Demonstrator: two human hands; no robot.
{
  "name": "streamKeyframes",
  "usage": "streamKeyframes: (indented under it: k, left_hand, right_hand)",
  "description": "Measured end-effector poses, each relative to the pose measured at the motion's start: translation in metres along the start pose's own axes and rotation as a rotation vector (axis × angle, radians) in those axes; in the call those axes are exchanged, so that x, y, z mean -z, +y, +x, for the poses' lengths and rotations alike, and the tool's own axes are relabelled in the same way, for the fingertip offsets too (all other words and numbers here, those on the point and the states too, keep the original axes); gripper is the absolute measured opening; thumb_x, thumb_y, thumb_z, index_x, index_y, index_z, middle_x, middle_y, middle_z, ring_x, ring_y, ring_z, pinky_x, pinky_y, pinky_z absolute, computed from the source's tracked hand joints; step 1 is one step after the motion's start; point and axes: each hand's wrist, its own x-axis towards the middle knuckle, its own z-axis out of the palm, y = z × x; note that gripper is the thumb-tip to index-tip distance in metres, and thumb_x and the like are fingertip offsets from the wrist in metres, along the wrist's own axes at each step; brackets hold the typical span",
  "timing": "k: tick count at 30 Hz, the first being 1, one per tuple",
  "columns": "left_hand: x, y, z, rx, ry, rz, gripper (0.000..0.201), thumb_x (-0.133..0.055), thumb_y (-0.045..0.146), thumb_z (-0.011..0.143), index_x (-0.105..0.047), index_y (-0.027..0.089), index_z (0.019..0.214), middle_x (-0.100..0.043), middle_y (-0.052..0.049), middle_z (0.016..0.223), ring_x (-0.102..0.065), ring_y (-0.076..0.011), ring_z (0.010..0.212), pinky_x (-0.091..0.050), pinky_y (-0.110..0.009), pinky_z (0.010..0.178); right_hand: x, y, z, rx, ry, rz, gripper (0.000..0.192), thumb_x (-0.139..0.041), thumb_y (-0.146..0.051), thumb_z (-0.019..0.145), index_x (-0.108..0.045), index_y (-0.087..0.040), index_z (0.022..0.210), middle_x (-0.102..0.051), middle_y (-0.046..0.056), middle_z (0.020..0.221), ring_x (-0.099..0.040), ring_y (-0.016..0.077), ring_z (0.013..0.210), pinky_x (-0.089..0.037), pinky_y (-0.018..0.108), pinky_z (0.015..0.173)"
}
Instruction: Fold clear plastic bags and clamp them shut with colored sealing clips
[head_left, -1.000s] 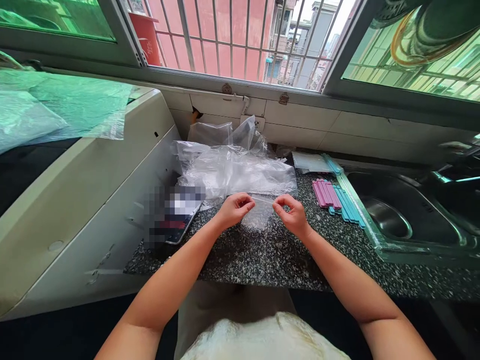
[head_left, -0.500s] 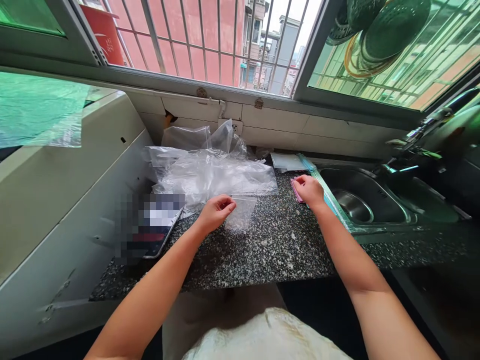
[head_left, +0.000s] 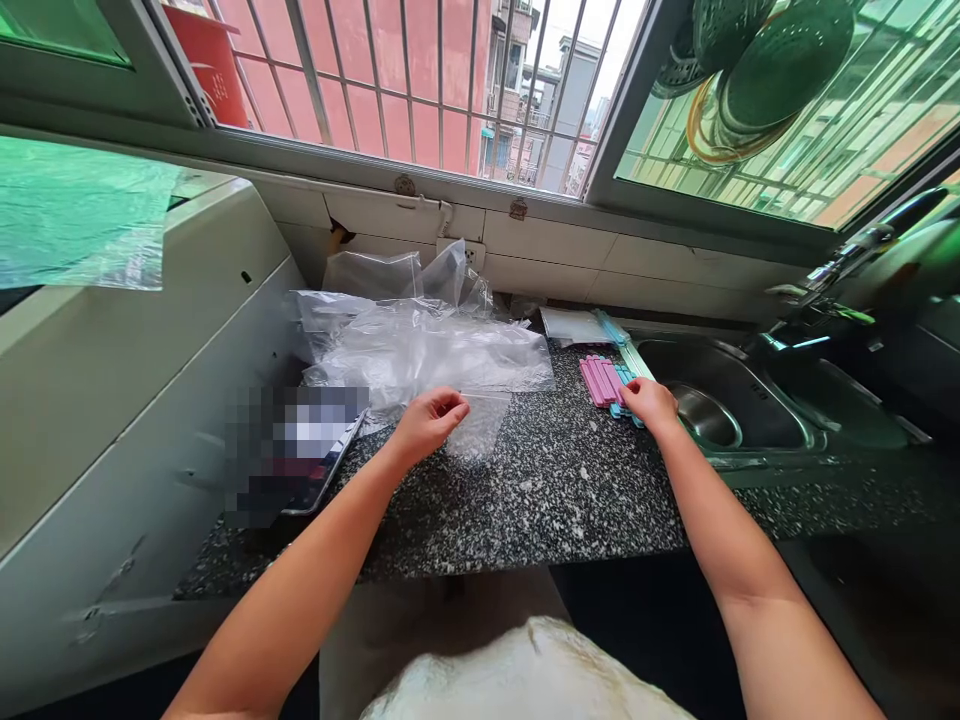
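My left hand (head_left: 429, 424) is closed, thumb against fingers, at the top edge of a small clear plastic bag (head_left: 480, 430) that lies on the speckled counter. Behind it spreads a pile of larger clear plastic bags (head_left: 420, 345). On the right, my right hand (head_left: 651, 402) has its fingers pinched at the blue bag clips (head_left: 627, 377), close to the sink edge. Touching these on their left is a row of several pink bag clips (head_left: 600, 381). The fingertips of my right hand partly cover the blue clips.
A steel sink (head_left: 750, 400) with a tap (head_left: 862, 250) is at the right. At the left, a dark, partly blurred flat object (head_left: 330, 470) lies against the white appliance side (head_left: 150, 400). A flat clear packet (head_left: 577, 325) sits behind the clips.
My right hand has moved right and slightly nearer, off the pink clips to the blue ones, uncovering the pink row. My left hand stays at the small bag almost unmoved.
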Motion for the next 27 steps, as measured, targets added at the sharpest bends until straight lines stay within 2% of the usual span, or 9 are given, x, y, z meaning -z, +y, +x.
streamKeyframes:
  k: [19,27]
  left_hand:
    - [0.0011,-0.0013,0.0005,-0.021,-0.014,0.012,0.023,-0.056,0.036,0.069,-0.055,0.015,0.062,-0.050,0.001,0.057,-0.044,-0.0096,0.055,-0.036,-0.022,0.054]
    - [0.0013,-0.0031,0.0004,-0.027,-0.023,0.039,0.021,-0.054,0.034,0.070,-0.055,0.014,0.063,-0.049,0.002,0.058,-0.043,-0.0092,0.055,-0.036,-0.023,0.055]
  right_hand:
    - [-0.0003,0.0007,0.0026,0.002,0.004,-0.004,0.031,-0.046,-0.032,0.079,-0.068,-0.019,0.097,-0.069,0.011,0.098,-0.064,0.0227,0.090,-0.043,0.027,0.065]
    - [-0.0011,0.0002,0.0001,0.004,-0.011,-0.083,0.034,-0.049,-0.040,0.079,-0.069,-0.018,0.096,-0.069,0.013,0.098,-0.064,0.0252,0.092,-0.044,0.029,0.066]
